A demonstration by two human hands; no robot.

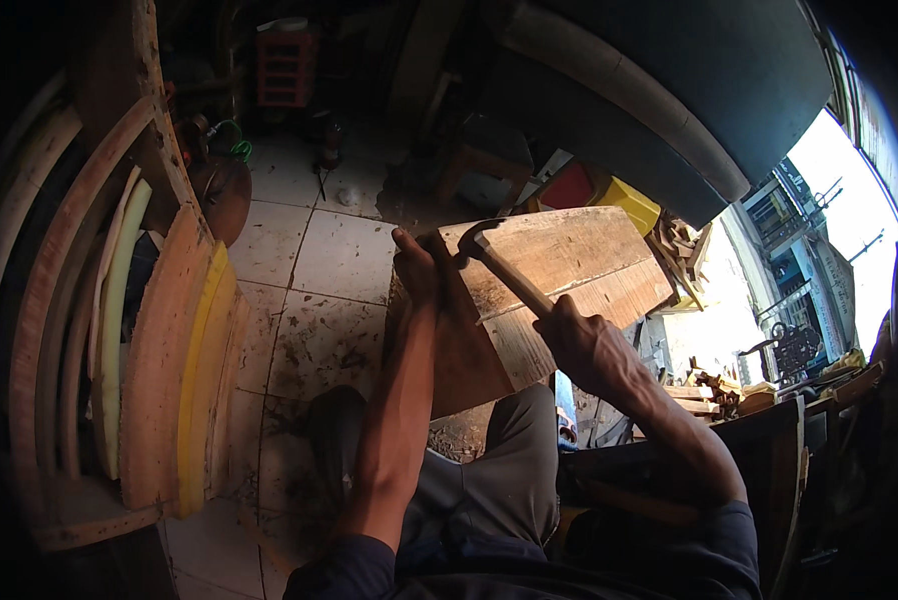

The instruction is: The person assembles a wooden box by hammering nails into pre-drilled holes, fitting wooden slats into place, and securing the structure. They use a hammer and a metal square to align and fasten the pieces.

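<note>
My right hand is closed round the wooden handle of a claw hammer. The hammer's dark head is over the upper left part of a wooden block-like piece made of joined planks, close to its top surface; whether it touches cannot be told. At the far left edge of this piece, my left hand grips the darker side board, thumb pointing away from me and fingers partly hidden. The piece is tilted in front of my knees, its side board in shadow and its plank face in light.
Curved wooden frames and boards stand along the left. Scattered chips lie on the tiled floor. Beyond the wooden piece are a yellow box and a large dark padded panel. Scrap wood is heaped at the right, and a red plastic stool stands far back.
</note>
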